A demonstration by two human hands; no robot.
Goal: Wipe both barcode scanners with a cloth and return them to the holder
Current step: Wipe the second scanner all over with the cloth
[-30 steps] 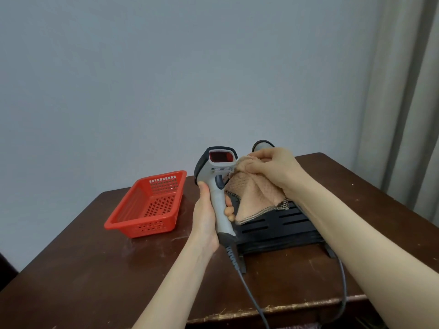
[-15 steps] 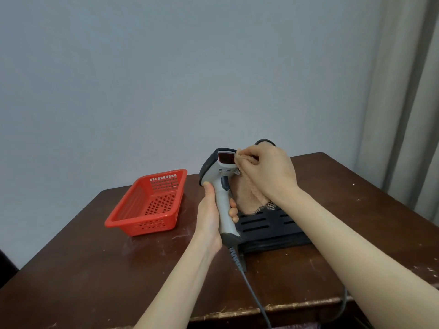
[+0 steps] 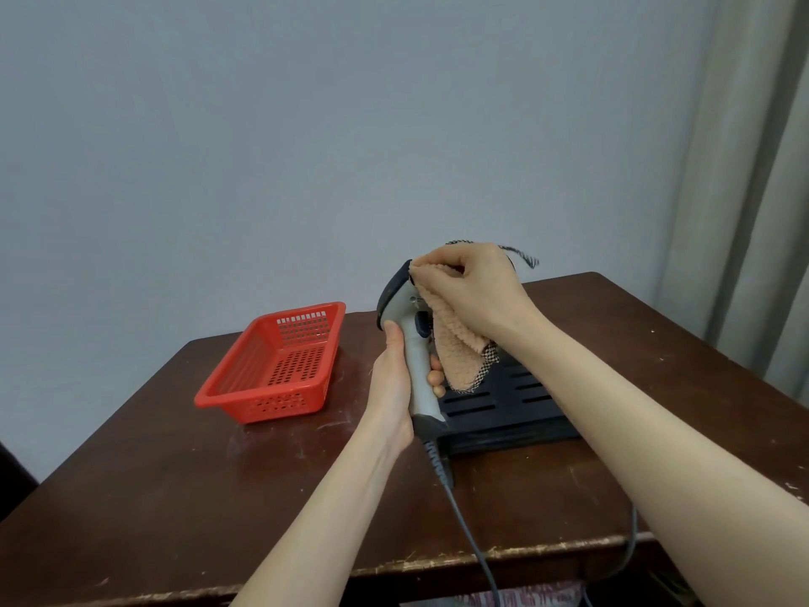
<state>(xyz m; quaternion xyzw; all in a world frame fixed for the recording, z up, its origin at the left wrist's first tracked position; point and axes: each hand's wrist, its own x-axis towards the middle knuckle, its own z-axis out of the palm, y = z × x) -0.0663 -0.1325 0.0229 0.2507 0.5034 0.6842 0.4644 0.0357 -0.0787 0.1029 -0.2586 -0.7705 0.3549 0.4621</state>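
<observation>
Over the worn brown table (image 3: 175,497), our left hand (image 3: 394,378) curls tight round the handle of the grey scanner (image 3: 413,343), upright before the black holder (image 3: 503,409), while our right hand (image 3: 473,291) pinches the peach cloth (image 3: 459,357) against its head. We judge wiping under way; the handle likely comes next, needing a shifted grip.

The right hand (image 3: 477,295) now presses the cloth (image 3: 459,357) over the head of the scanner (image 3: 415,357), covering the red window that showed a second ago.
</observation>
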